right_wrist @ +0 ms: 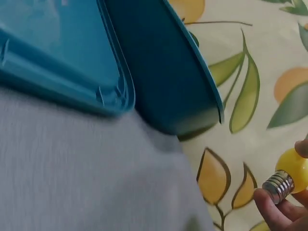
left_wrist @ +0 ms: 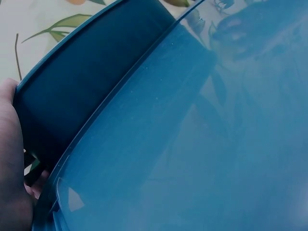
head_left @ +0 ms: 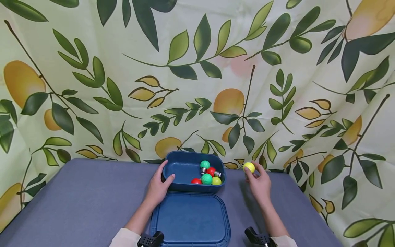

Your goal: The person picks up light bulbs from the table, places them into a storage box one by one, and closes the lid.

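Bracing at the left, the left hand has its grip clamped on the end of the box. The lid lies in front, and bulbs crowd the box's right half. Apart from that side, above the table, the right hand pinches a yellow bulb. I'd judge it mid-transfer, in or out; the next move calls for a steady pinch. Its long axis stands near upright, metal base down, globe up.
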A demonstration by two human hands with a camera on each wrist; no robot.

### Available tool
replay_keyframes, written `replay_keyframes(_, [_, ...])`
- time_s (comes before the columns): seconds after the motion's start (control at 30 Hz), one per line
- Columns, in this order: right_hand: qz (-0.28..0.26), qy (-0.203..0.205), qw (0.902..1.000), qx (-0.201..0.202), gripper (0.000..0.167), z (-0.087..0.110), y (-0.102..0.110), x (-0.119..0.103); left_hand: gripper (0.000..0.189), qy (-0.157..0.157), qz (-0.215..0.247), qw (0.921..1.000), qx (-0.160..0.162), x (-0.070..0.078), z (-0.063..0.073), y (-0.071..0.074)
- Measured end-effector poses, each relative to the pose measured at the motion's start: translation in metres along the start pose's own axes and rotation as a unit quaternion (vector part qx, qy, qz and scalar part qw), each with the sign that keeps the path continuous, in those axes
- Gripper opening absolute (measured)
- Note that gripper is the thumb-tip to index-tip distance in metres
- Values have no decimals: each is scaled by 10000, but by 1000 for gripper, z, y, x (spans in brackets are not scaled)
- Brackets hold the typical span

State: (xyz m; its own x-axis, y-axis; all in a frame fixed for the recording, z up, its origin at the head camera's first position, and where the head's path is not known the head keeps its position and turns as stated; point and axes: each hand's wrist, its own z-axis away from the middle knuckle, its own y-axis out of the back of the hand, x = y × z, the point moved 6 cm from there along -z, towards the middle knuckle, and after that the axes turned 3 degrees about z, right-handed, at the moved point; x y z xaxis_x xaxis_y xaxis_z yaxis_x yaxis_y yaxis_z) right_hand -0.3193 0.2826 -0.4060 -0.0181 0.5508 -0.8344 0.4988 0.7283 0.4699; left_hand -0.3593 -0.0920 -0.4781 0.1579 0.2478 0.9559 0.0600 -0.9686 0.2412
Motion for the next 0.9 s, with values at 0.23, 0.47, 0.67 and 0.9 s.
replay_keyframes(0.23, [54,581,9983,90,44,3,-25,-25,66,-22,-76,10000,41,2,2,1])
replay_keyframes(0.47, [-489,478,9976,146,44,4,-54,-50,66,-62,-78,9999,110,2,3,2])
replay_keyframes(0.67, [-1265,341,9912,-180,47,-1,-72,-72,65,-35,-106,9998,156,2,4,6])
replay_keyframes(0.9, [-1398,305,9893,-280,49,-5,-67,-78,64,-40,-12,9999,161,2,1,3])
